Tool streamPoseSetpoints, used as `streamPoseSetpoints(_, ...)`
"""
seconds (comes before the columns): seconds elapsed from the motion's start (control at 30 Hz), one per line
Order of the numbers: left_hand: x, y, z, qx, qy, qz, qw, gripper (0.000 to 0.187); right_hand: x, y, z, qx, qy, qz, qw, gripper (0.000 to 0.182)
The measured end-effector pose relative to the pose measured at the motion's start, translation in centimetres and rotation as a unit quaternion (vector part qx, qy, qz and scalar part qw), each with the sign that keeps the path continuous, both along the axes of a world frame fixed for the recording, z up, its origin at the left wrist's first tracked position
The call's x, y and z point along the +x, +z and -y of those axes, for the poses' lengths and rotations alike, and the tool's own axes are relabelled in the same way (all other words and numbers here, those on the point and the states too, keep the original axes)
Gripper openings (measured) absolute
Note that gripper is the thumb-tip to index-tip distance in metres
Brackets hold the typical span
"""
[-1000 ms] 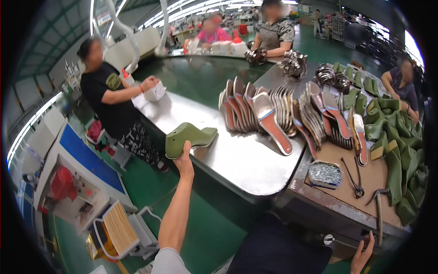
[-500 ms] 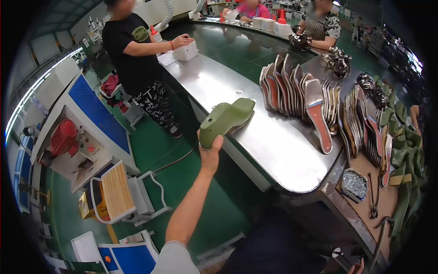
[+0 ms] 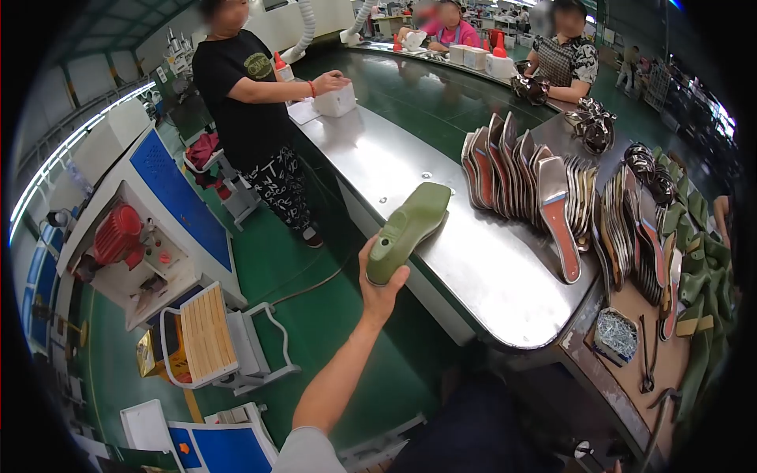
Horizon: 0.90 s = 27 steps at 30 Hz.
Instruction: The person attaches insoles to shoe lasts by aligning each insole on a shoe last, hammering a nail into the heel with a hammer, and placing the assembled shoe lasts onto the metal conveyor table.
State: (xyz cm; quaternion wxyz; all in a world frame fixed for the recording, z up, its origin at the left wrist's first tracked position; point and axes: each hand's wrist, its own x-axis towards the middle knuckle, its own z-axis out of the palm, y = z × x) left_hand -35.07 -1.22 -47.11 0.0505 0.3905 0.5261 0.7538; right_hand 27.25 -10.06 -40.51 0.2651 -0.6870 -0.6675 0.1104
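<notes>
My left hand (image 3: 382,295) is wrapped round the heel end of a green shoe last (image 3: 412,227). The last is held up by the near side of the metal worktop (image 3: 505,307), its toe pointing away and to the right. A dark hole shows in its top, and its underside is hidden from this angle. Only a sliver of my right hand (image 3: 618,467) shows at the bottom edge, its fingers cut off by the frame. Close by it is a dark tool with a round silver end (image 3: 583,450).
Insoles (image 3: 505,169) stand in rows on the worktop; one reddish insole (image 3: 560,229) leans in front. At right are a box of nails (image 3: 616,337), pincers (image 3: 648,359) and piled green lasts (image 3: 698,276). A person (image 3: 248,102) stands across the worktop near a wooden-slatted chair (image 3: 207,331).
The last has moved slightly right and down in view and turned, its toe now angled more upward. My right hand has slipped mostly out of frame. The whole view has shifted a little.
</notes>
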Motion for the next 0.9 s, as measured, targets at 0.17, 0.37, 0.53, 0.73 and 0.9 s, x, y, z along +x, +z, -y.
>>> streamPoseSetpoints(0.17, 1.4, -0.2, 0.9, 0.006, -0.004, 0.009, 1.000, 0.077, 0.2, 0.2, 0.1, -0.019, -0.003, 0.004, 1.000, 0.037)
streamPoseSetpoints(0.37, 1.3, 0.6, 0.0, 0.019, 0.091, 0.043, 0.995, 0.059, -0.2, 1.0, 0.4, -0.021, 0.001, 0.047, 0.999, 0.034)
streamPoseSetpoints(0.53, -3.9, 3.5, -4.9, 0.023, 0.141, 0.025, 0.989, 0.052, -0.8, 1.7, 1.3, -0.040, -0.013, 0.055, 0.998, 0.033)
streamPoseSetpoints(0.73, -14.4, 2.3, -11.8, -0.120, 0.165, -0.019, 0.979, 0.062, -0.2, 0.3, 1.9, -0.059, -0.059, -0.008, 0.996, 0.030)
streamPoseSetpoints(0.9, -13.8, 2.3, -12.1, -0.264, 0.265, -0.147, 0.916, 0.068, -0.3, -1.0, 2.1, -0.057, -0.061, -0.031, 0.996, 0.027)
